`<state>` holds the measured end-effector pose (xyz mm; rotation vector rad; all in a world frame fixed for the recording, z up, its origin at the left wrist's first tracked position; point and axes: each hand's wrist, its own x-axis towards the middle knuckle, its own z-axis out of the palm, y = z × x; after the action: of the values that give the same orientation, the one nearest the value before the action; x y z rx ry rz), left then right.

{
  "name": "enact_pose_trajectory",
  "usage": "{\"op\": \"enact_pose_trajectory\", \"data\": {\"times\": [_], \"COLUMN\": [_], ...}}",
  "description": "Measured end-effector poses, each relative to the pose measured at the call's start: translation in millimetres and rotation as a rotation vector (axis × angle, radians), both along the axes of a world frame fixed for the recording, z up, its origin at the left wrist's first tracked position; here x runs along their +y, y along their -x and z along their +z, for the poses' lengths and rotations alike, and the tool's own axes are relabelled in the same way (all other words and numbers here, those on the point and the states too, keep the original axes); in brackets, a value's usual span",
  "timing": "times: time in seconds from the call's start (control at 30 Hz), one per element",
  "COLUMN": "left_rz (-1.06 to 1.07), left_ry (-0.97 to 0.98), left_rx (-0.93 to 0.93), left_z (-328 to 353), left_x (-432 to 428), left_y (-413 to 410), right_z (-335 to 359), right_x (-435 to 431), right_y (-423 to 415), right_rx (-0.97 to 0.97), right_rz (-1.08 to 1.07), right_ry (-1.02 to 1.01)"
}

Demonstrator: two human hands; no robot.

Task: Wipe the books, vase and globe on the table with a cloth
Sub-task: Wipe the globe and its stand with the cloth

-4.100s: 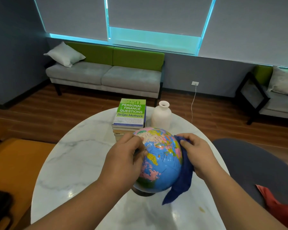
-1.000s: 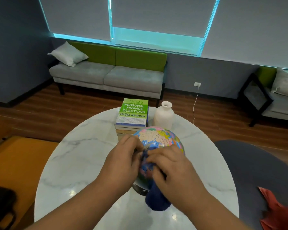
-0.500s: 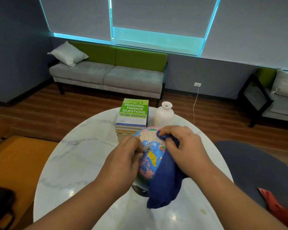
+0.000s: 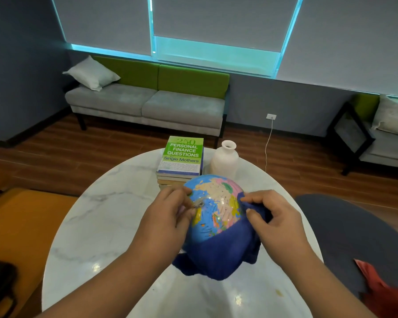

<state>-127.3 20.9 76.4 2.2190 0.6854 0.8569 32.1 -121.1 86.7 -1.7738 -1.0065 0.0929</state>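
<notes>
Globe (image 4: pixel 216 203) sits between left hand (image 4: pixel 168 216) and right hand (image 4: pixel 276 216). Left fingers (image 4: pixel 182 193) pinch its metal pivot (image 4: pixel 199 204); right fingers (image 4: pixel 251 199) clutch the cloth (image 4: pixel 216 255) at its right.

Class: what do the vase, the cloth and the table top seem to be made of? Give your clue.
Vase: likely ceramic, matt white, no glare. Cloth: soft blue fabric, perhaps microfibre; it folds and drapes round the globe. Table top: marble or imitation, polished; grey veins, bright reflections.

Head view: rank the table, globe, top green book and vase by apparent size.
1. table
2. globe, enlarged by nearness to the camera, partly under the cloth
3. top green book
4. vase, narrower than the book beside it
</notes>
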Motion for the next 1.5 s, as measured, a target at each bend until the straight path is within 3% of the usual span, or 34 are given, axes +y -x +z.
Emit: {"op": "enact_pose_trajectory", "data": {"times": [0.2, 0.37, 0.43, 0.6, 0.83, 1.03, 1.2, 1.27, 1.37, 1.5], "left_rz": [0.0, -0.043, -0.051, -0.051, -0.06, -0.082, -0.137, -0.141, -0.164, -0.201], "left_ry": [0.013, -0.023, -0.024, 0.0, 0.011, 0.026, 0.017, 0.017, 0.024, -0.002], "left_rx": [-0.001, 0.04, 0.045, 0.039, 0.068, 0.088, 0.077, 0.072, 0.083, 0.081], "left_z": [8, 13, 14, 12, 13, 15, 12, 11, 9, 6], "left_x": [-3, -6, -5, -4, -4, -6, -5, -4, -4, -3], "left_y": [-9, -13, -13, -12, -9, -10, -8, -9, -8, -6], "right_z": [-24, -19, -11, 3, 5, 8, 22, 23, 17, 7], "right_x": [-18, -5, 5, 25, 26, 39, 39, 47, 59, 64], "right_y": [24, 42, 30, -11, 19, -19, 13, 9, -15, -43], "right_rx": [-0.188, -0.558, -0.521, -0.145, -0.468, -0.062, -0.315, -0.286, -0.076, 0.475], "right_rz": [0.046, 0.306, 0.241, -0.095, 0.268, 0.026, 0.332, 0.307, 0.135, -0.021], "right_ry": [-0.115, 0.024, 0.043, 0.153, 0.053, 0.137, 0.152, 0.152, 0.171, 0.25]}}
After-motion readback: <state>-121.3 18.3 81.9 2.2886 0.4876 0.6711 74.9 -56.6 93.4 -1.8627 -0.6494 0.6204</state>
